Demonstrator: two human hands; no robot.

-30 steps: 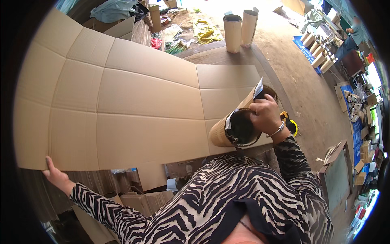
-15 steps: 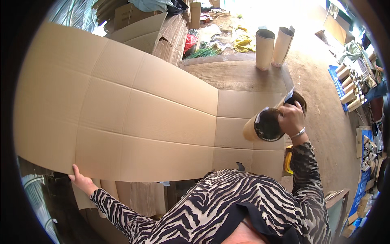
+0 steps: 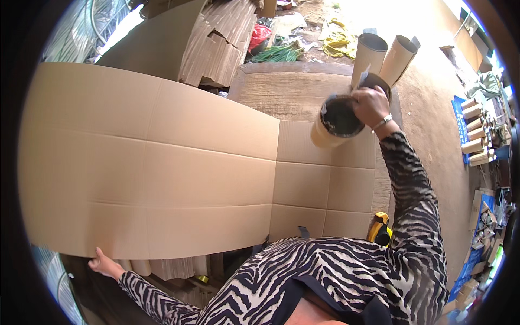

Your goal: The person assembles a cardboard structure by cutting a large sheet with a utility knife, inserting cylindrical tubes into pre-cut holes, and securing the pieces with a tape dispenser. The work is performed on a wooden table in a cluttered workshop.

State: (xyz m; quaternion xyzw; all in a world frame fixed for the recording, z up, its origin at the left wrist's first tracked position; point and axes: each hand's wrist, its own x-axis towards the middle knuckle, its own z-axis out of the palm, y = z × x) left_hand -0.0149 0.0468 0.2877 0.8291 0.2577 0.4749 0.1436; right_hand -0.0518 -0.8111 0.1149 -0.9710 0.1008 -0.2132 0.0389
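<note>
Pinched at its near left edge by my left hand (image 3: 105, 264), a large creased cardboard sheet (image 3: 206, 173) spreads across the table and bends up on the left. My right hand (image 3: 372, 105) is closed on the rims of two cardboard tubes; the nearer cardboard tube (image 3: 330, 135) hangs tilted, its dark mouth toward me. The farther held tube (image 3: 376, 81) is mostly hidden behind my fingers. Just beyond stand two more tubes, a left standing tube (image 3: 370, 54) and a right standing tube (image 3: 398, 59), at the table's far right corner.
The wooden table (image 3: 260, 89) shows past the sheet. A yellow and black tape dispenser (image 3: 379, 226) lies by my right side. Stacked flat cardboard (image 3: 214, 43) rises at the back left. More tubes (image 3: 476, 127) lie on a blue sheet to the right.
My right hand has carried the two tubes farther away and slightly left, toward the standing tubes. My left hand keeps its hold on the sheet, and the view has shifted.
</note>
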